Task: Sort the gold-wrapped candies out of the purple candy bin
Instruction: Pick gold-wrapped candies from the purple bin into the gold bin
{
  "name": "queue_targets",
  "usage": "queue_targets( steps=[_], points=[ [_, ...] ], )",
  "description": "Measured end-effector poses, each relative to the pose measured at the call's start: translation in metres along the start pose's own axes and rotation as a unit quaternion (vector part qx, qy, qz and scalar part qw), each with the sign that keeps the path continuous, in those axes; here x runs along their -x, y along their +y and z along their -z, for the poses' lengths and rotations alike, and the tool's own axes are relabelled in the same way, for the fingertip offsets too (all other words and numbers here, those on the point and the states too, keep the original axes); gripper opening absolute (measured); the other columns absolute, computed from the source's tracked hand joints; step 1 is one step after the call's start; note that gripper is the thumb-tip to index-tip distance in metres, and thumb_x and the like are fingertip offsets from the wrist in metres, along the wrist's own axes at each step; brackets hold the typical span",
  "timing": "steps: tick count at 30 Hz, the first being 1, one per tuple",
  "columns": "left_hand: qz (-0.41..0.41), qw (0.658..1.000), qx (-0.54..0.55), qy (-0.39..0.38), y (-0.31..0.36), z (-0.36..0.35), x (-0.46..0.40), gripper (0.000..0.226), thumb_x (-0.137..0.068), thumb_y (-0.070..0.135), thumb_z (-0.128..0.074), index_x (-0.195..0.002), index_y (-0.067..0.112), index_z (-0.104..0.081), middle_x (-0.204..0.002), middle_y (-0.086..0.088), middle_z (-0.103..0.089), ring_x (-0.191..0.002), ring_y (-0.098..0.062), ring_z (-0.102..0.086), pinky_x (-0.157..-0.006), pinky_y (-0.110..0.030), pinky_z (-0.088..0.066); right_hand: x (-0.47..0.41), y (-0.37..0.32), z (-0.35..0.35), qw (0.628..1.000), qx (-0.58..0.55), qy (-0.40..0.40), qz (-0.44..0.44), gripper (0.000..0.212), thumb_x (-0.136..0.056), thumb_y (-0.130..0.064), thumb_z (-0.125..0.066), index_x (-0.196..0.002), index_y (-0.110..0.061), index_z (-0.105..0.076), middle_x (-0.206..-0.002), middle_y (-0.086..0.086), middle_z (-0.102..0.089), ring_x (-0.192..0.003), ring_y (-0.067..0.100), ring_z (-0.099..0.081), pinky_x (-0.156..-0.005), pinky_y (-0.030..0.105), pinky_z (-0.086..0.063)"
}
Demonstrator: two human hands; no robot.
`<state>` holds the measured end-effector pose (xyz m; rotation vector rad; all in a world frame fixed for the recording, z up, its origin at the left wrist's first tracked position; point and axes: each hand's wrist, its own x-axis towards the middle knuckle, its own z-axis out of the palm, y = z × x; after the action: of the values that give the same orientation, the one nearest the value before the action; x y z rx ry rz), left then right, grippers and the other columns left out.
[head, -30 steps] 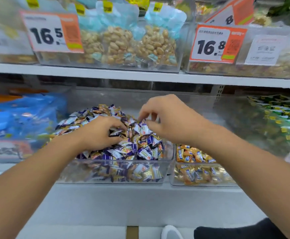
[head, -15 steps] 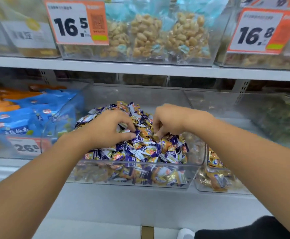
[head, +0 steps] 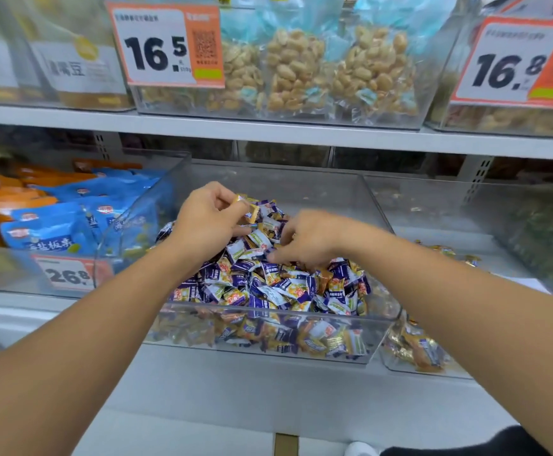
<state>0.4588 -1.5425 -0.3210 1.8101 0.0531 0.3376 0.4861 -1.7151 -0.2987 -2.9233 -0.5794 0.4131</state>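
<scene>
gold-wrapped candy (head: pixel 248 210) is pinched between the thumb and curled fingers of the left hand (head: pixel 207 222), raised just above the purple candy pile (head: pixel 268 278) near its back. right hand (head: pixel 308 240) rests on the pile, fingers curled down among the wrappers; whether they grip one cannot be told. clear bin (head: pixel 380 319) holds the pile on the lower shelf, beside a bin of gold candies (head: pixel 413 352) to the right.
</scene>
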Motion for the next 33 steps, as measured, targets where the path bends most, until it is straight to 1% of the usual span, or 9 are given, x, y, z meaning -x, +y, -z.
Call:
queue_targets(
  steps=[3,8,11,17,20,26,28,30,33],
  points=[
    [0.006,0.999,0.032,-0.013,0.002,0.001,0.003,0.005,-0.098,0.007,-0.054,-0.098,0.004,-0.051,-0.086,-0.020,-0.068,-0.074,-0.021,-0.075,-0.067,-0.032,-0.062,-0.008,-0.013,-0.010,0.997,0.072,-0.018,0.017,0.048,-0.098,-0.047,-0.056,-0.112,-0.003,-0.066,-0.106,0.011,-0.068,-0.093,0.028,-0.064,-0.068,0.030,-0.044],
    [0.076,0.996,0.018,-0.047,0.010,0.001,0.006,0.027,-0.093,-0.005,-0.041,-0.093,0.010,-0.062,-0.086,-0.010,-0.065,-0.050,-0.012,-0.052,-0.040,-0.020,-0.038,-0.008,0.006,0.004,0.958,-0.282,0.049,-0.034,0.011,-0.095,-0.009,-0.064,-0.101,-0.004,-0.072,-0.094,0.009,-0.069,-0.062,0.016,-0.063,-0.053,0.023,-0.054],
    [0.145,0.983,0.085,-0.074,0.012,-0.002,0.003,0.024,-0.092,-0.003,-0.043,-0.096,0.005,-0.066,-0.077,-0.008,-0.048,-0.053,-0.013,-0.039,-0.040,-0.020,-0.030,-0.003,0.012,0.012,0.891,-0.452,0.024,-0.037,0.011,-0.098,-0.005,-0.060,-0.098,-0.004,-0.071,-0.090,0.010,-0.067,-0.060,0.015,-0.063,-0.054,0.021,-0.054],
    [0.143,0.981,0.017,-0.129,0.014,-0.010,0.004,0.033,-0.097,0.038,-0.059,-0.106,0.007,-0.067,-0.081,-0.003,-0.046,-0.060,-0.011,-0.045,-0.048,-0.022,-0.039,0.004,0.013,0.014,0.806,-0.591,-0.029,-0.017,0.024,-0.097,0.006,-0.054,-0.119,-0.001,-0.061,-0.094,0.017,-0.070,-0.069,0.019,-0.070,-0.056,0.024,-0.057],
    [0.119,0.981,0.021,-0.154,0.013,-0.013,0.006,0.031,-0.097,0.038,-0.059,-0.104,0.009,-0.066,-0.088,-0.004,-0.049,-0.062,-0.009,-0.046,-0.050,-0.018,-0.041,0.005,0.015,0.016,0.798,-0.603,-0.013,0.010,0.026,-0.094,0.005,-0.060,-0.119,0.000,-0.065,-0.087,0.012,-0.073,-0.072,0.017,-0.072,-0.059,0.025,-0.059],
    [0.133,0.978,0.070,-0.144,0.011,-0.011,0.004,0.026,-0.100,0.027,-0.057,-0.111,0.004,-0.063,-0.081,-0.003,-0.051,-0.060,-0.008,-0.046,-0.048,-0.016,-0.042,0.006,0.003,0.019,0.815,-0.579,0.038,0.010,0.018,-0.087,0.005,-0.070,-0.104,0.008,-0.070,-0.080,0.014,-0.073,-0.067,0.019,-0.071,-0.055,0.023,-0.058],
    [0.137,0.982,0.072,-0.106,0.011,-0.009,0.003,0.014,-0.100,0.019,-0.055,-0.102,0.005,-0.059,-0.077,-0.006,-0.052,-0.057,-0.009,-0.046,-0.046,-0.018,-0.041,0.006,0.004,0.019,0.853,-0.520,0.044,-0.015,0.015,-0.093,0.002,-0.063,-0.106,0.007,-0.069,-0.083,0.015,-0.069,-0.067,0.020,-0.067,-0.053,0.024,-0.057],
    [0.142,0.983,0.089,-0.074,0.011,-0.006,0.003,0.008,-0.100,0.012,-0.049,-0.098,0.006,-0.054,-0.078,-0.011,-0.058,-0.056,-0.012,-0.047,-0.044,-0.021,-0.040,0.009,0.010,0.020,0.966,-0.250,0.055,-0.028,0.019,-0.098,-0.014,-0.061,-0.100,0.001,-0.073,-0.072,0.009,-0.060,-0.057,0.017,-0.054,-0.049,0.024,-0.046],
    [0.134,0.986,0.080,-0.063,0.010,-0.002,0.001,0.009,-0.100,0.012,-0.046,-0.096,0.010,-0.053,-0.079,-0.011,-0.055,-0.055,-0.014,-0.046,-0.040,-0.021,-0.037,0.017,0.013,0.014,0.997,0.072,-0.012,0.010,0.041,-0.095,-0.041,-0.063,-0.102,-0.002,-0.074,-0.075,0.005,-0.060,-0.069,0.021,-0.057,-0.063,0.029,-0.046]
  ],
)
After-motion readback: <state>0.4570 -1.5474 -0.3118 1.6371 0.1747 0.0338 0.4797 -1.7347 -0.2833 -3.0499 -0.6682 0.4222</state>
